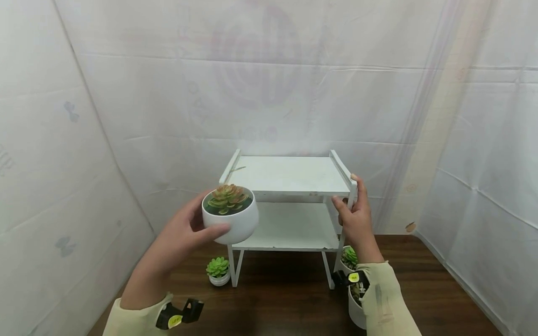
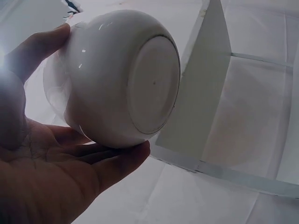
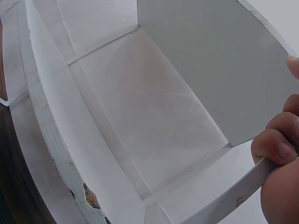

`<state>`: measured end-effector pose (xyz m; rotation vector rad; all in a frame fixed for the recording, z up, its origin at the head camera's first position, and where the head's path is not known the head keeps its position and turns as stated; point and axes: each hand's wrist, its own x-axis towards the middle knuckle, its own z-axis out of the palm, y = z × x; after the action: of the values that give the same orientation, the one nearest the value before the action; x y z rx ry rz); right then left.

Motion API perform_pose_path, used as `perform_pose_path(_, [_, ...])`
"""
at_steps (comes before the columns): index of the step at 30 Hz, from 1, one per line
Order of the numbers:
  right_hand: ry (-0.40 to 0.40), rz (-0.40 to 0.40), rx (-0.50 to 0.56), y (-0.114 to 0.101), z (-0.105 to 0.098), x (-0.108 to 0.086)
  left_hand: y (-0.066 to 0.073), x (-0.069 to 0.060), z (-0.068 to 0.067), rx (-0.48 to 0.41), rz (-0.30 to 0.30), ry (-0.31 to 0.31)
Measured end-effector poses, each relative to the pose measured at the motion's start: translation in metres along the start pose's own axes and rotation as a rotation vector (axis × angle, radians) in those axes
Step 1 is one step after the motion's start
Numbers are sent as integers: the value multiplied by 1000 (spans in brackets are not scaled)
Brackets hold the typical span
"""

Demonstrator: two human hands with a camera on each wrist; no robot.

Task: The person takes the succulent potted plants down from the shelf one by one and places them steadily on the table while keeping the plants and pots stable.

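My left hand (image 1: pixel 185 229) holds a round white pot with a reddish-green succulent (image 1: pixel 240 226) in front of the left side of a white two-tier shelf (image 1: pixel 290 173). The left wrist view shows the pot's smooth base (image 2: pixel 153 86), with the thumb on one side and fingers on the other. At the shelf's right front corner, my right hand (image 1: pixel 357 221) grips the upright just below the top tier. In the right wrist view, its curled fingers (image 3: pixel 278 140) wrap the white frame (image 3: pixel 233 193). The pot hangs in the air, and both tiers are bare of pots.
A small green succulent in a white pot (image 1: pixel 219 279) stands by the shelf's left leg. Beside the right leg are another green succulent (image 1: pixel 349 257) and a white pot (image 1: pixel 356 313), partly hidden by the right forearm. White sheets (image 1: pixel 269 102) surround the dark wooden surface (image 1: pixel 277 303).
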<state>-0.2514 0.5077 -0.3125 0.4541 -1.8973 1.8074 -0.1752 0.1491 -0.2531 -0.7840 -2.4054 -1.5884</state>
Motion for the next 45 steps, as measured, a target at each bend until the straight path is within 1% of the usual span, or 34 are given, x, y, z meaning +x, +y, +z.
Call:
perform_pose_path(5, [4, 10, -3, 1, -1, -1, -11, -8, 1, 16, -32, 23])
perform_pose_path(10, [10, 26, -28, 0, 0, -4, -22, -18, 4, -20, -55, 20])
perform_pose_path(13, [7, 23, -31, -1, 2, -5, -27, -24, 5, -43, -55, 13])
perform_pose_path(16, [4, 16, -27, -2, 4, -5, -32, -28, 6, -33, -60, 23])
perform_pose_path(19, [-1, 11, -21, -2, 5, -3, -38, -32, 7, 2, -87, 45])
perform_pose_path(21, [-3, 13, -13, -1, 4, -2, -41, -36, 7, 29, -122, 60])
perform_pose_path(23, [-5, 20, -9, 2, 4, -2, -43, -39, 8, 44, -162, 69])
perform_pose_path(26, [-7, 19, -7, 4, 3, -3, -46, -43, 10, 54, -192, 76])
perform_pose_path(29, [-10, -5, -8, 3, 3, -4, -49, -46, 11, 67, -175, 89])
perform_pose_path(33, [-2, -27, -16, 0, 1, -5, -57, -48, 15, 56, -163, 94])
perform_pose_path(37, [8, -20, -30, -2, -1, -6, -63, -50, 20, 35, -189, 103])
perform_pose_path(42, [11, -23, -18, -3, -3, -5, -70, -53, 23, 42, -213, 122])
perform_pose_path(45, [11, -26, -9, -3, -4, -5, -72, -57, 22, 50, -249, 135])
